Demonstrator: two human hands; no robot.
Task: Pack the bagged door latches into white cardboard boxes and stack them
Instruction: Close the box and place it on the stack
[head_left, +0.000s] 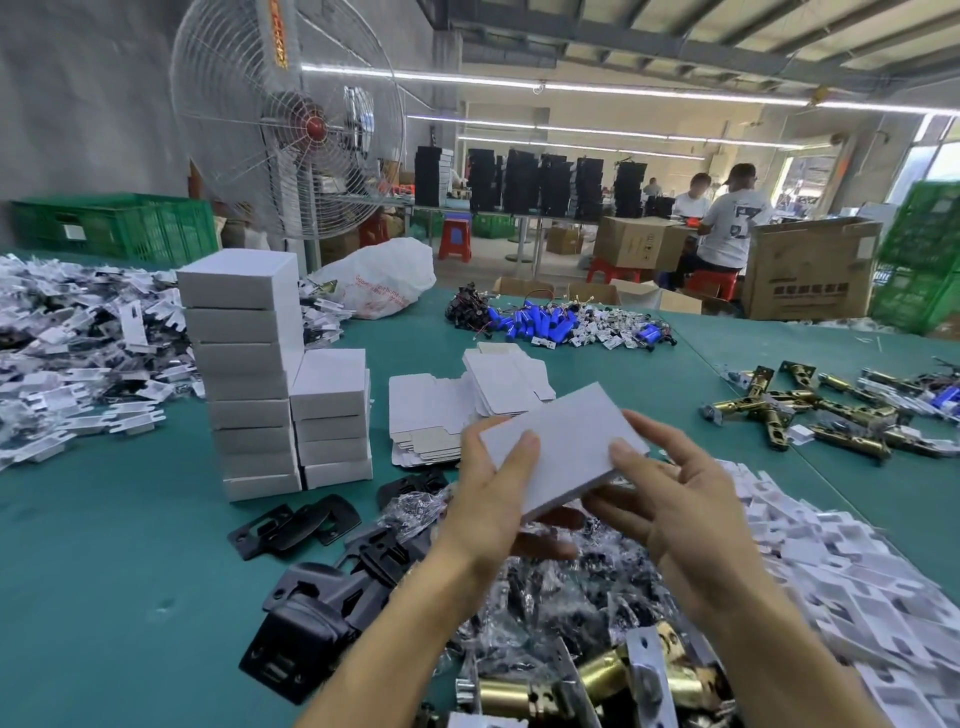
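Hands both raised over the work, forearms angled inward. My left hand (493, 499) grips the closed white box (566, 441) at its near-left corner, thumb on top, fingers curled underneath. My right hand (670, 499) pinches the near-right end, thumb on top. Box is tilted and held above the pile of bagged latches (561, 597). Tall stack (244, 374) and short stack (332, 415) of white boxes stand to the left on the green table (104, 545). Flat box blanks (426, 415) lie between them and the box. Black strike plates (301, 525) lie left of my left wrist.
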